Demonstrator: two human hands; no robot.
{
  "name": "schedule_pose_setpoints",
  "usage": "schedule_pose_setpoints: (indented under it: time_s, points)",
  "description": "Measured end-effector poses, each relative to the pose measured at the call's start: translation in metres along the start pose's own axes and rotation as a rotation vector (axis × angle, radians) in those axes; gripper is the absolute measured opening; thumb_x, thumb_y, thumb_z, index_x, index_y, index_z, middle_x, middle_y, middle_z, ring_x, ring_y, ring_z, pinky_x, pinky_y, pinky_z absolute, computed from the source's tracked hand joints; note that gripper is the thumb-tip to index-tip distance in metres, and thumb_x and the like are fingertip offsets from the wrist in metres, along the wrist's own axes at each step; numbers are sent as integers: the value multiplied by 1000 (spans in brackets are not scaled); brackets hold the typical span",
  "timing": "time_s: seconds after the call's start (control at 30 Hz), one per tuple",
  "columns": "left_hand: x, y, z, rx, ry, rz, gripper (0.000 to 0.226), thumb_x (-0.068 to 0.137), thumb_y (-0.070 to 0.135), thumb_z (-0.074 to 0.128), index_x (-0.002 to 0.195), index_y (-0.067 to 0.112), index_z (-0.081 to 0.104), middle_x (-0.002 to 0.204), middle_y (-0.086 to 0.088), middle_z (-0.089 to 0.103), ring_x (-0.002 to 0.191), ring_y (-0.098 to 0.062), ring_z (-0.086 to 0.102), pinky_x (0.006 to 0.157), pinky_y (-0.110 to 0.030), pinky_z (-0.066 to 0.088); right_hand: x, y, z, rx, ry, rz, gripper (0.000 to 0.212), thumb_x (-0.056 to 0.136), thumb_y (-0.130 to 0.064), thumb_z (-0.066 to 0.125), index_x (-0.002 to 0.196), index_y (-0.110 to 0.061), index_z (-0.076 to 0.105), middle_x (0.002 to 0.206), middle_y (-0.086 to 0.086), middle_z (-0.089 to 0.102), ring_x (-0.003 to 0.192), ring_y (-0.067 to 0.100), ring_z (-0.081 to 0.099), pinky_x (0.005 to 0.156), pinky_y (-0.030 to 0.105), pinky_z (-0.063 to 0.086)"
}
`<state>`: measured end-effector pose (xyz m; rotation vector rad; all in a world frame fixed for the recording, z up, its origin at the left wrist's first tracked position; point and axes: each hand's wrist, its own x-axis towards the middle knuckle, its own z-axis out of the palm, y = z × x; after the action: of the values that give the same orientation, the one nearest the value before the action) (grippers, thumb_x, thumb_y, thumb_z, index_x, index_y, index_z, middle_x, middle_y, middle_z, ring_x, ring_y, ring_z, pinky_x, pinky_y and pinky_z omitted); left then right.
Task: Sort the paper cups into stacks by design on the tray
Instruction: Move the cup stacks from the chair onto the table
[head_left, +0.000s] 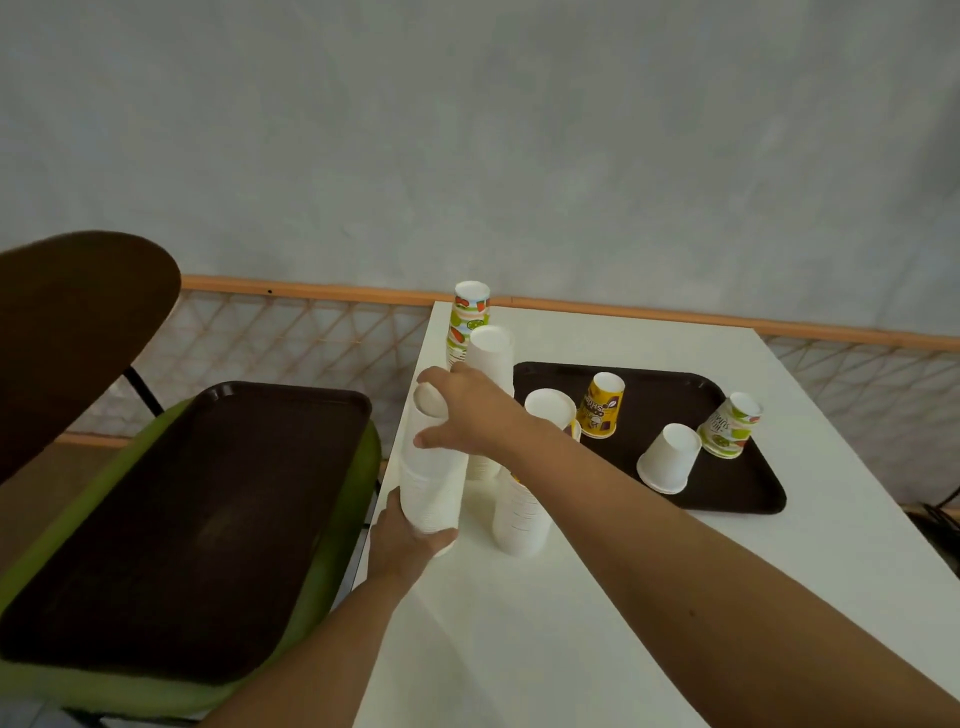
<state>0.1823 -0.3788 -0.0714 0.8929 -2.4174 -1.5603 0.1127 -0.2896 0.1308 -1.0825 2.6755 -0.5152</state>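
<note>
Stack (434, 470) near upright, cup bases up, rims down

Table (597, 649) left edge crowded: tall white stack (434, 483) in my grip, short white stack (519, 525) just beside, plain stack (491, 353) and fruit-print stack (470, 312) behind. Near table half bare, free approach. Tray (753, 499): yellow cup (602, 405), white cup (667, 457), fruit-print cup (727, 426) block middle; front-right corner bare.

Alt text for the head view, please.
Both hands hold a tall stack of white cups at the table's left edge: the left hand grips its base, the right hand its top. Beside it stand more stacks; a brown tray on the table carries a yellow cup, a white cup and a fruit-print cup, upside down.
</note>
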Motion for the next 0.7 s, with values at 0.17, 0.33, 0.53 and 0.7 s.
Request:
schedule_pose_setpoints:
  time_s: [0.17,0.33,0.53,0.7]
  points:
    - [7,3,-2,-8,-45,-1,94,51,36,80,133,17,38,123,-2,55,114,-26,52,91,-34,46,3,-1,2,-3,-4,8,68,81,-33,70,138,-20,36,132,8,47,118,26,48,93,35,44]
    - [10,5,-2,-8,-69,-19,102,45,42,77,135,17,36,127,-3,53,116,-27,51,98,-40,46,1,1,-4,-40,27,12,69,82,-33,70,140,-19,35,135,7,46,122,26,45,98,39,42]
    - [3,-4,7,8,24,-109,86,52,26,89,123,6,44,117,-10,54,107,-29,55,91,-44,51,-8,11,-28,-104,112,37,73,82,-39,67,143,-23,30,143,5,40,128,25,40,97,42,43]
    - [-32,-7,19,108,76,-107,37,74,1,65,106,-1,46,111,-15,49,101,-32,55,82,-37,49,-18,22,-37,-84,157,92,85,82,-45,66,148,-22,18,147,6,35,132,27,36,102,44,39]
